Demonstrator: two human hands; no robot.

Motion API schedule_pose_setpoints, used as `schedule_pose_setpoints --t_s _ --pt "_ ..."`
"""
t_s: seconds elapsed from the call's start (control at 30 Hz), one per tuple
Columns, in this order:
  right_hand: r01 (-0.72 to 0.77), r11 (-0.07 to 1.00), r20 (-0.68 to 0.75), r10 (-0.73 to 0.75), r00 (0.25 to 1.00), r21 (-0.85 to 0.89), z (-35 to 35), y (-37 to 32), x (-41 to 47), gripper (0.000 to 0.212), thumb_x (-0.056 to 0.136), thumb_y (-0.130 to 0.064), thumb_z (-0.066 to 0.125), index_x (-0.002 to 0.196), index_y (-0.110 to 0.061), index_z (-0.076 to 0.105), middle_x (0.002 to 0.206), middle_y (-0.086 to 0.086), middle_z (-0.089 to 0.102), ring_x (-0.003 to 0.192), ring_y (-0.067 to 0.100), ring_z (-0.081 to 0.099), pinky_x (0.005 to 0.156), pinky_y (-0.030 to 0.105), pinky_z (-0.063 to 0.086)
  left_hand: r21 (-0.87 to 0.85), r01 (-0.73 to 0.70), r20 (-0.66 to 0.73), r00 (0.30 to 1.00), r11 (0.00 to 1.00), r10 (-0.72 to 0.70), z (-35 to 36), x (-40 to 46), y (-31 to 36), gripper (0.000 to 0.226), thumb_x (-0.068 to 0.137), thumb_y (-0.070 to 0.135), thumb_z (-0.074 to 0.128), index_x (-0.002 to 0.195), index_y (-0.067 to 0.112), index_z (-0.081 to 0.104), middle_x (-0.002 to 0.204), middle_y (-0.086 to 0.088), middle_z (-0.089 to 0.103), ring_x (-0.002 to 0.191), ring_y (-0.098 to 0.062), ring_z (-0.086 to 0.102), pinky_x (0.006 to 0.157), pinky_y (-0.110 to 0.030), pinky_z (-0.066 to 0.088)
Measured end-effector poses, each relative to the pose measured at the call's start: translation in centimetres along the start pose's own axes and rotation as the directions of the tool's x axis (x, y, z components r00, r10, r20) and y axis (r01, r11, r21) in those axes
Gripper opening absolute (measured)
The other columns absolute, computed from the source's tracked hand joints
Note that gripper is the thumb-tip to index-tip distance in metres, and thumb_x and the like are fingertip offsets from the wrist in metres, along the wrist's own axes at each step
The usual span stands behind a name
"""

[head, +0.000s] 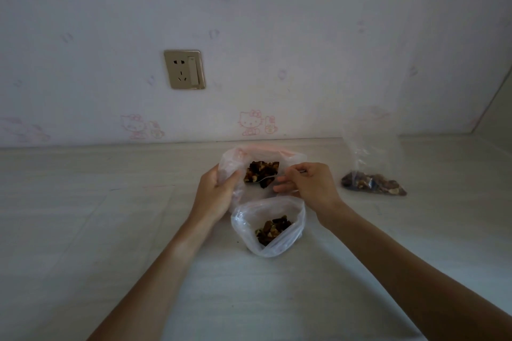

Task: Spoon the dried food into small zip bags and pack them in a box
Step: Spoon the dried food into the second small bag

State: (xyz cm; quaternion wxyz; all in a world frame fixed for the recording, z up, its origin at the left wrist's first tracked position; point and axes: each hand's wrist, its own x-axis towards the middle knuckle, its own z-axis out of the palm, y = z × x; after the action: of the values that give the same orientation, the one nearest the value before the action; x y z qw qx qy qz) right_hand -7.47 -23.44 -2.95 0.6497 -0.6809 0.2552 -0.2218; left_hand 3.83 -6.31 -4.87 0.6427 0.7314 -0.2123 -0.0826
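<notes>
1. Between both hands, at fingertip level: a heap of dark dried food inside a large clear bag with a pinkish upper edge, mouth gaping toward the camera.
2. Resting at the near edge of that heap: the bowl of a metal spoon, handle running rightward into the right hand.
3. Right hand, fingers curled round the spoon handle, pinching it; lower fingers stretched leftward just beside the near bag's rim.
4. Left hand, fingers and thumb clamped on the left side of the large bag, holding its mouth open.
5. Just below the hands, between the two wrists: a small clear bag, open, with a small pile of brown and dark pieces in its lower right corner; upper rim touching or overlapping the large bag, hard to tell which.
6. Well to the right of the right hand: a third clear bag, dark food pooled at its bottom, empty top standing upright.
7. Under everything: a pale tabletop.
8. Beyond the hands: a pale wall with faint pink cartoon cats, and above and left of the left hand a brass-coloured socket plate.
</notes>
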Motion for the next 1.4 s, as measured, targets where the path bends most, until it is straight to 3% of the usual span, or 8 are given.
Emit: schedule_pose_setpoints --t_s 0.4,0.6,0.8,0.93,1.13,1.23,1.3,1.4 --pt "0.02 0.999 -0.004 -0.02 1.0 0.033 0.2 -0.1 -0.5 0.016 0.103 -0.006 0.058 0.102 0.004 0.071 0.086 0.015 0.079 0.075 0.028 0.078 0.067 0.033 0.064 0.007 -0.016 0.094 0.995 1.0 0.016 0.3 -0.2 0.3 0.033 0.103 0.036 0.062 0.104 0.005 0.073 0.084 -0.017 0.076 0.069 -0.021 0.068 0.064 -0.032 0.056" --pt "-0.065 0.985 0.015 0.064 0.998 0.158 -0.4 0.1 -0.7 0.016 0.103 -0.007 0.058 0.106 0.003 0.07 0.089 0.014 0.08 0.083 0.027 0.079 0.072 0.035 0.065 -0.036 -0.047 0.003 0.999 0.998 0.047 0.0 -0.5 0.5 0.02 0.102 0.037 0.064 0.1 0.02 0.074 0.084 -0.006 0.078 0.068 -0.014 0.073 0.059 -0.024 0.058" --pt "-0.001 0.989 0.012 0.0 1.0 0.146 -1.5 -0.6 -1.1 0.015 0.105 -0.01 0.057 0.109 0.0 0.068 0.088 0.011 0.08 0.083 0.023 0.079 0.063 0.031 0.064 -0.074 -0.082 -0.091 0.993 0.994 0.076 -0.8 -0.4 0.8 0.01 0.097 0.032 0.07 0.106 0.028 0.076 0.097 0.008 0.08 0.089 -0.011 0.076 0.078 -0.032 0.061" --pt "0.026 0.988 0.014 -0.028 0.999 0.15 -2.1 -2.2 -1.2 0.015 0.104 -0.009 0.058 0.106 0.001 0.069 0.087 0.012 0.08 0.081 0.024 0.079 0.057 0.027 0.061 -0.007 -0.074 -0.136 0.988 0.997 0.072 -1.4 -0.1 1.0 0.026 0.094 0.042 0.073 0.118 0.031 0.073 0.11 0.014 0.077 0.107 -0.009 0.071 0.093 -0.037 0.058" --pt "0.068 0.99 0.045 -0.074 0.996 0.126 -3.2 -4.1 -2.2 0.016 0.104 -0.01 0.059 0.104 0.003 0.069 0.088 0.013 0.08 0.083 0.026 0.079 0.059 0.03 0.062 0.219 -0.104 -0.192 0.97 0.97 0.147 -2.7 -0.7 1.8 0.045 0.083 0.058 0.079 0.119 0.032 0.068 0.113 0.02 0.071 0.096 0.007 0.067 0.076 -0.015 0.05" --pt "0.086 0.988 0.085 -0.097 0.992 0.126 -4.4 -4.7 -3.3 0.016 0.103 -0.012 0.061 0.103 0.001 0.07 0.091 0.013 0.08 0.087 0.028 0.079 0.062 0.033 0.064 0.337 -0.164 -0.248 0.935 0.927 0.255 -3.6 -1.4 1.9 0.047 0.084 0.051 0.08 0.121 0.026 0.066 0.117 0.015 0.066 0.102 0.002 0.065 0.083 -0.023 0.053" --pt "0.084 0.988 0.119 -0.1 0.988 0.128 -5.2 -4.9 -4.2 0.015 0.103 -0.012 0.061 0.102 0.0 0.07 0.092 0.014 0.08 0.088 0.029 0.079 0.063 0.034 0.064 0.393 -0.223 -0.256 0.905 0.892 0.339 -4.1 -2.5 2.0 0.039 0.086 0.044 0.079 0.118 0.025 0.066 0.11 0.011 0.066 0.101 -0.002 0.065 0.082 -0.029 0.052" --pt "0.068 0.989 0.172 -0.089 0.981 0.128 -6.0 -4.7 -5.7 0.015 0.103 -0.011 0.06 0.099 0.0 0.07 0.093 0.017 0.079 0.088 0.03 0.079 0.063 0.032 0.063 0.417 -0.249 -0.206 0.911 0.874 0.358 -4.6 -4.6 2.4 0.014 0.092 0.044 0.073 0.1 0.034 0.068 0.086 0.013 0.069 0.084 -0.001 0.066 0.07 -0.019 0.047"
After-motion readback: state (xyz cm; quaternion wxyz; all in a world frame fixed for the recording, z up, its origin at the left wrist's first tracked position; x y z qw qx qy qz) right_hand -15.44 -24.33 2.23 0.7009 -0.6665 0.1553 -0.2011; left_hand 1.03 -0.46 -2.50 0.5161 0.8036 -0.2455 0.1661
